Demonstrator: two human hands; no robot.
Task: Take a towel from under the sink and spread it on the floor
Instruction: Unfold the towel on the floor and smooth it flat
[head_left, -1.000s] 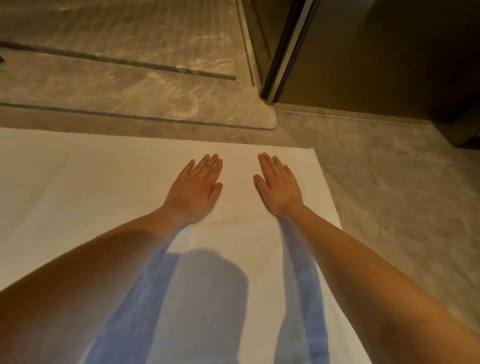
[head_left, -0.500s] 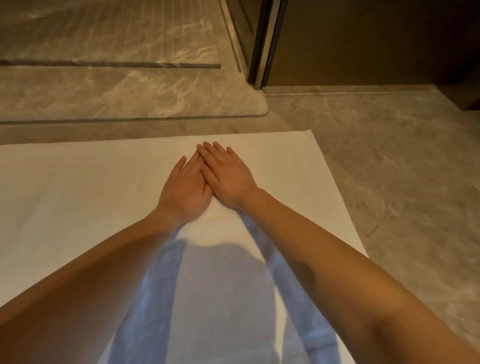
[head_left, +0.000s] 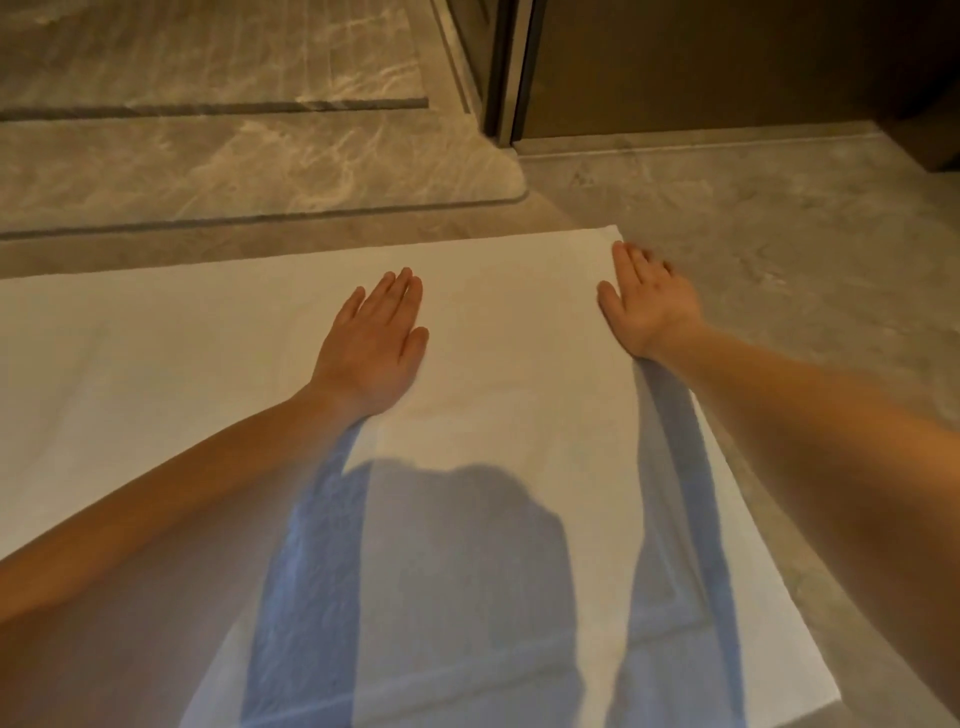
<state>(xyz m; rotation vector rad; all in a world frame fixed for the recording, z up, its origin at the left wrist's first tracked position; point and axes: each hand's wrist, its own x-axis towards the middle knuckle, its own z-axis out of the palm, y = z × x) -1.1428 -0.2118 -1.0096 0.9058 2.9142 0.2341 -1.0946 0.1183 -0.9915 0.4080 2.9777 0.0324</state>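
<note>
The white towel (head_left: 509, 374) lay spread flat on the grey stone floor (head_left: 779, 270), with both hands pressed on it.

The left hand (head_left: 371, 345) rested palm down near the towel's far edge, fingers straight and together, gripping nothing. The right hand (head_left: 647, 306) lay flat at the far right corner, fingers straight, partly over the edge, its arm extended. A raised marble step (head_left: 234, 156) ran just beyond.
</note>
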